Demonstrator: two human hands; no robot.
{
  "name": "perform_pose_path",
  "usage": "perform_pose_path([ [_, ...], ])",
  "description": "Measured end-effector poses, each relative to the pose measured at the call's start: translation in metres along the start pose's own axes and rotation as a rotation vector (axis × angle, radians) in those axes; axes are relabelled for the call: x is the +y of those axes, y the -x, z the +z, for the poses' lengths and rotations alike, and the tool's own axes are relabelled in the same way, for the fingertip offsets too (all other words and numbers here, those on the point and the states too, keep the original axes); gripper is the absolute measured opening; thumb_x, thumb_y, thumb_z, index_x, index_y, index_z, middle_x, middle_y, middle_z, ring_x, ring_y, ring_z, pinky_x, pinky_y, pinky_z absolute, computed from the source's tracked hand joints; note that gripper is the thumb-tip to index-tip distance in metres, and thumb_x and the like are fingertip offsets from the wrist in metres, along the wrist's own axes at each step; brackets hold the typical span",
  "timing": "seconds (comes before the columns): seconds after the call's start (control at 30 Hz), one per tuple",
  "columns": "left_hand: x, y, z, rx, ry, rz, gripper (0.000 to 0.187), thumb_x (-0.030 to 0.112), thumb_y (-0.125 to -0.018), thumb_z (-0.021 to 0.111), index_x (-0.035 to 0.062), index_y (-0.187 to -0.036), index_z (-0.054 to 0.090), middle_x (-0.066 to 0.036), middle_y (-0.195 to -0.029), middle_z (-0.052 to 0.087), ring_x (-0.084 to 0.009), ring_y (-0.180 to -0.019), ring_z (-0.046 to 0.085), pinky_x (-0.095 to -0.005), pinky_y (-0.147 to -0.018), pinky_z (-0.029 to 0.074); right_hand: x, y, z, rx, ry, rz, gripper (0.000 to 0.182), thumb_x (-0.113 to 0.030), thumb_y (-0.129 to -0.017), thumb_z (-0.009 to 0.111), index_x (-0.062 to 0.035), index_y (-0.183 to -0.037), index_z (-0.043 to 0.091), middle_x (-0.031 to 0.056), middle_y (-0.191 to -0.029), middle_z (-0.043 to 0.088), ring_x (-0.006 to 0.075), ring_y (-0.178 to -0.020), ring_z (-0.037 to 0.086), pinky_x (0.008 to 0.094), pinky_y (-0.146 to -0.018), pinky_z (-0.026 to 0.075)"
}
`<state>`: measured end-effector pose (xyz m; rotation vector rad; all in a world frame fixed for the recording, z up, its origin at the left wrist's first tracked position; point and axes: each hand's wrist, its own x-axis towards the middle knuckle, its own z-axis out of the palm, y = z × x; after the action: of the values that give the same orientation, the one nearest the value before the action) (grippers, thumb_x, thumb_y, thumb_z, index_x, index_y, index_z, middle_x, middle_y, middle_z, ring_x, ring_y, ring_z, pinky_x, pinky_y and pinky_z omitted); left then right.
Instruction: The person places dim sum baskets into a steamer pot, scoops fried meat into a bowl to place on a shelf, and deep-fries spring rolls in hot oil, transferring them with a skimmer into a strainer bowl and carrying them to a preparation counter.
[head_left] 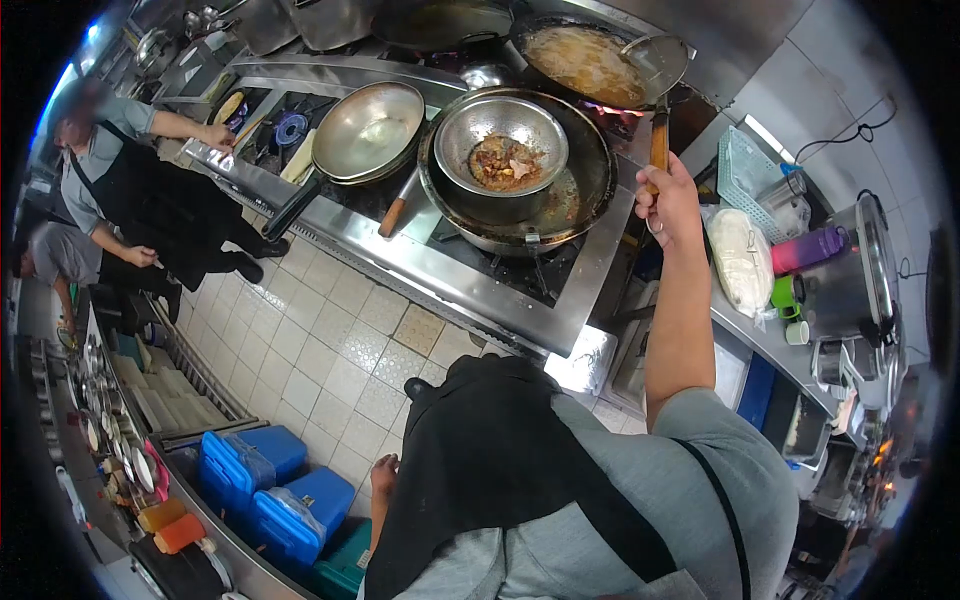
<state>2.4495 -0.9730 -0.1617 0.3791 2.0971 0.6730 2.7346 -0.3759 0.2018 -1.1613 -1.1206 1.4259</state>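
My right hand (pixel 668 200) is closed around the wooden handle (pixel 659 150) of a skimmer. The skimmer's round wire head (pixel 655 68) rests at the right edge of a wok (pixel 583 65) of bubbling, yellowish oil. My left hand (pixel 383 474) hangs low beside my black apron (pixel 460 450), partly hidden, its fingers curled in with nothing visible in them. In front of me, a perforated metal strainer bowl (pixel 500 120) holds reddish-brown fried bits (pixel 508 165). It sits in a large dark wok (pixel 575 205). A wooden-handled tool (pixel 394 216) leans at that wok's left side.
A steel pan (pixel 368 132) stands left on the stove (pixel 480 290). A co-worker (pixel 135 180) stands at the far left, another person behind. Right, a counter carries a teal basket (pixel 745 180), a white bag (pixel 740 262) and a large pot (pixel 850 265). Blue bins (pixel 300 515) stand lower left.
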Motion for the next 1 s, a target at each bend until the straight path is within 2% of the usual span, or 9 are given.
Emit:
perform_pose_path([
  [0.03,0.006,-0.001,0.001,-0.004,-0.004,0.005,0.045,0.021,-0.083,0.058,-0.0117,-0.113,0.051,-0.018,-0.098,0.063,-0.0232,-0.092,0.061,-0.0298,-0.081,0.046,0.001,-0.002,-0.003,-0.027,-0.065,0.016,0.021,-0.005,-0.083,0.048,-0.0055,-0.104,0.043,0.005,-0.076,0.048,0.0086,-0.046,0.042,0.0235,-0.035,0.034],
  [0.1,0.023,-0.002,0.004,0.077,0.332,-0.164,0.044,0.023,-0.083,0.058,-0.0103,-0.111,0.053,-0.018,-0.095,0.064,-0.022,-0.09,0.062,-0.0298,-0.079,0.047,-0.002,-0.006,-0.008,-0.049,-0.131,0.028,0.017,-0.005,-0.083,0.047,-0.0057,-0.1,0.043,0.0056,-0.076,0.049,0.0088,-0.047,0.043,0.0235,-0.036,0.035],
  [0.23,0.049,-0.005,-0.003,0.031,0.167,-0.086,0.045,0.023,-0.083,0.058,-0.009,-0.114,0.051,-0.019,-0.1,0.062,-0.0249,-0.088,0.062,-0.0321,-0.074,0.05,0.0,-0.015,-0.018,-0.15,-0.281,0.092,0.016,-0.007,-0.086,0.047,-0.0048,-0.102,0.044,0.0054,-0.079,0.05,0.0075,-0.051,0.044,0.02,-0.04,0.037],
  [0.37,0.102,0.011,-0.005,0.036,0.387,-0.246,0.046,0.02,-0.084,0.057,-0.0088,-0.119,0.046,-0.022,-0.112,0.055,-0.0299,-0.085,0.061,-0.0342,-0.067,0.052,0.001,-0.019,-0.02,-0.235,-0.476,0.132,0.015,-0.007,-0.086,0.048,-0.0022,-0.1,0.043,0.0079,-0.081,0.051,0.0071,-0.053,0.044,0.0187,-0.041,0.037],
  [0.5,0.088,0.008,-0.004,-0.001,0.41,-0.237,0.048,0.019,-0.084,0.057,-0.0083,-0.121,0.043,-0.023,-0.114,0.054,-0.0309,-0.085,0.061,-0.0346,-0.067,0.052,0.006,-0.025,-0.023,-0.275,-0.624,0.16,0.015,-0.005,-0.085,0.047,-0.0024,-0.098,0.042,0.01,-0.08,0.051,0.0099,-0.054,0.045,0.0213,-0.043,0.038],
  [0.63,0.034,-0.001,0.009,0.07,0.468,-0.166,0.047,0.022,-0.083,0.06,-0.0078,-0.117,0.048,-0.02,-0.108,0.058,-0.0272,-0.084,0.061,-0.0324,-0.07,0.051,0.011,-0.026,-0.019,-0.297,-0.716,0.164,0.015,-0.005,-0.085,0.048,-0.0003,-0.098,0.042,0.0114,-0.084,0.051,0.009,-0.055,0.045,0.0202,-0.043,0.038],
  [0.7,-0.002,-0.015,0.014,0.037,0.195,-0.194,0.043,0.024,-0.082,0.061,-0.0076,-0.111,0.054,-0.016,-0.101,0.062,-0.0222,-0.086,0.061,-0.0302,-0.075,0.049,0.013,-0.024,-0.013,-0.293,-0.709,0.147,0.017,-0.005,-0.086,0.049,0.0014,-0.1,0.042,0.0118,-0.085,0.05,0.0079,-0.055,0.045,0.0192,-0.043,0.039],
  [0.93,-0.025,-0.011,0.022,0.127,0.23,-0.238,0.043,0.027,-0.081,0.061,-0.0066,-0.107,0.058,-0.014,-0.095,0.065,-0.0185,-0.089,0.061,-0.029,-0.078,0.047,0.014,-0.03,-0.004,-0.23,-0.671,0.133,0.018,-0.005,-0.086,0.048,0.0029,-0.101,0.043,0.0115,-0.085,0.051,0.0086,-0.056,0.046,0.02,-0.044,0.04],
  [1.0,-0.043,-0.022,0.023,0.093,-0.271,0.107,0.043,0.028,-0.081,0.061,-0.0057,-0.108,0.058,-0.013,-0.094,0.065,-0.0189,-0.087,0.062,-0.0288,-0.078,0.047,0.015,-0.032,-0.003,-0.237,-0.692,0.141,0.017,-0.005,-0.086,0.048,0.0033,-0.1,0.043,0.0113,-0.084,0.051,0.0088,-0.056,0.046,0.0202,-0.044,0.041],
])
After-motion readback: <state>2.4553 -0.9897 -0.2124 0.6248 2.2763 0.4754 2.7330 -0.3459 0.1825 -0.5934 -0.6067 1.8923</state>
